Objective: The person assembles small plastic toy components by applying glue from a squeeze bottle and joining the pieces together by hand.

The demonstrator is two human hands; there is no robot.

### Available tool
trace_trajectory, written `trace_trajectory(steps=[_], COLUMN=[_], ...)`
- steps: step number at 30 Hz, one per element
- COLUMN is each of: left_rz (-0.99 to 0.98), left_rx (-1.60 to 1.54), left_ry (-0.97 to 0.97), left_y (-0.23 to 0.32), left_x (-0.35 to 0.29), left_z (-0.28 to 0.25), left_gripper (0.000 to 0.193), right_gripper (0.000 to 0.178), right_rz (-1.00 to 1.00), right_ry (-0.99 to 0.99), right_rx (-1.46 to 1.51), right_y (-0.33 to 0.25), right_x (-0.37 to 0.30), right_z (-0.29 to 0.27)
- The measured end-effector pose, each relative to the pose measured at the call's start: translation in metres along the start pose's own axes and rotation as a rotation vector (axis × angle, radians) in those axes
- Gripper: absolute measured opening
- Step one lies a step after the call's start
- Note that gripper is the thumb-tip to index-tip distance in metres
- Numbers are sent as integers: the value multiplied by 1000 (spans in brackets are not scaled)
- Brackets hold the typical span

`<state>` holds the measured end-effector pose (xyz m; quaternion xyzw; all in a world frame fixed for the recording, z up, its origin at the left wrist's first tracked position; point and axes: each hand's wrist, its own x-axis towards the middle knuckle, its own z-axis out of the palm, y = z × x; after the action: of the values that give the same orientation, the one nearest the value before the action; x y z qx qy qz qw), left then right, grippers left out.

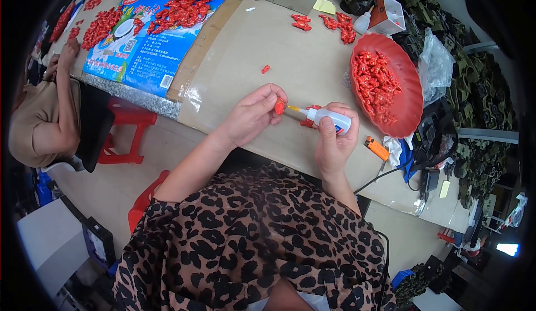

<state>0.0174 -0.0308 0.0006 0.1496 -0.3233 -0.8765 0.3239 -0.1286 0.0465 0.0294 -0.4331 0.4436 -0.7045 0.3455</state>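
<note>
My left hand (250,116) pinches a small red moulded piece (279,106) between thumb and fingertips, above the table. In my right hand (338,150) is a white squeeze glue bottle (337,122), tipped on its side. Its thin yellow nozzle (293,108) points left and ends close to the red piece; I cannot tell whether they touch. Another bit of red (307,123) shows at the right fingertips beside the bottle, partly hidden. One loose red piece (266,69) lies on the table beyond my left hand.
A red scalloped bowl (410,96) of red pieces stands at the right. Near it are an orange lighter (377,148), a clear plastic bag (436,68) and a small box (389,15). Red heaps cover blue printed cardboard (142,59). A co-worker's arm (67,98) is at far left.
</note>
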Motion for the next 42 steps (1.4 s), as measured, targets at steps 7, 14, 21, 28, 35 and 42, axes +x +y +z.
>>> trace_trajectory(steps=[7,14,21,28,35,42], left_rz=[2,4,4,-2,11,20], left_rx=[18,19,21,28,16,2], left_ry=[-2,-10,-11,-11,5,-2], left_y=[0,0,-1,-1,-3,-2], left_x=[0,0,0,0,0,0], left_z=[2,1,0,-1,-2,-2], left_gripper=[18,18,17,16,15,16], right_gripper=[22,18,21,21,18,18], right_rz=[-27,-14,-14,-24,-17,-24], right_ry=[-7,-3,-13,-10,-1,15], right_rx=[-35,-77,-69,-52,-104,-113], right_y=[2,2,3,4,1,1], right_x=[0,-1,-1,-1,-2,-2], right_z=[1,1,-1,0,1,3])
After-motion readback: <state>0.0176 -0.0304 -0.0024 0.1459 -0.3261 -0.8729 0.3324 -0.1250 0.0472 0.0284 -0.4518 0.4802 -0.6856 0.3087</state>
